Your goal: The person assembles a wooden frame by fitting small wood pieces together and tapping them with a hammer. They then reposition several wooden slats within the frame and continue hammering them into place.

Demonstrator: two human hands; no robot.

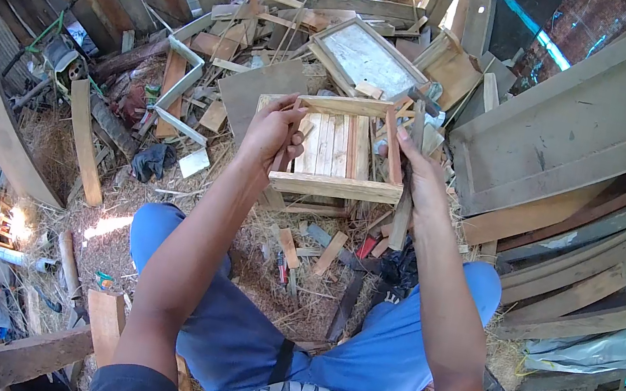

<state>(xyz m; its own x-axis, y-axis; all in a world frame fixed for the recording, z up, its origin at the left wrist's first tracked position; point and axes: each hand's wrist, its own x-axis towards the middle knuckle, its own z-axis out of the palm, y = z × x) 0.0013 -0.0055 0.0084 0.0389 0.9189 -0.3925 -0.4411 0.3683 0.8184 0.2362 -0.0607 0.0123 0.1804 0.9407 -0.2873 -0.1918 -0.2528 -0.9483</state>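
A small rectangular wooden frame (335, 188) is held up in front of me between both hands. My left hand (269, 136) is closed around its left side piece, fingers curled inward. On the other side, my right hand (427, 184) grips the reddish right side piece, thumb near the top edge. A long grey wooden strip (401, 219) runs upright beside that piece, next to my right palm. Through the frame's opening shows a panel of pale wooden slats (330, 144) lying beneath.
Wood offcuts and straw cover the ground. Behind stands a framed white panel (372, 59); a large grey board (585, 126) leans at right. A curved plank (0, 115) is at left. Between my legs lie a dark metal bar (345, 306) and a small red-handled tool (282, 273).
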